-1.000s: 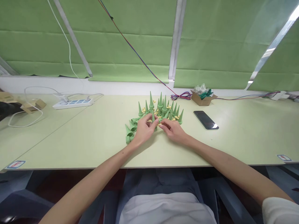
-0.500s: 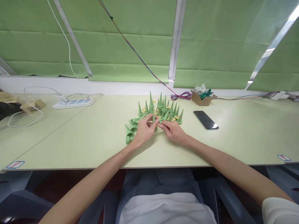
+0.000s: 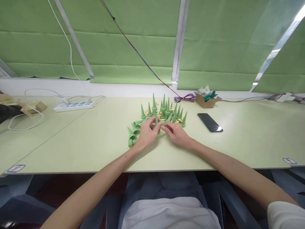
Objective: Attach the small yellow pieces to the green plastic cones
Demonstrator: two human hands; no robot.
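Observation:
My left hand (image 3: 150, 131) is closed around a green plastic cone (image 3: 156, 120) that points upward. Close beside it, my right hand (image 3: 175, 132) has its thumb and fingers pinched together near the cone's lower part; whatever sits between those fingertips is too small to make out. Behind both hands stand several upright green cones (image 3: 167, 107), with small yellow pieces (image 3: 180, 121) among them. More green cones (image 3: 131, 133) lie on their sides to the left of my left hand.
A black phone (image 3: 210, 122) lies on the table (image 3: 95, 143) to the right. Behind it are a small cardboard box (image 3: 206, 102) with plastic and green stuff and a coiled cable (image 3: 187, 98). At the left, a white power strip (image 3: 74, 106) has cords plugged in.
My right hand's fingers have shifted very slightly left and down beside the cone. The left hand keeps its hold in nearly the same place.

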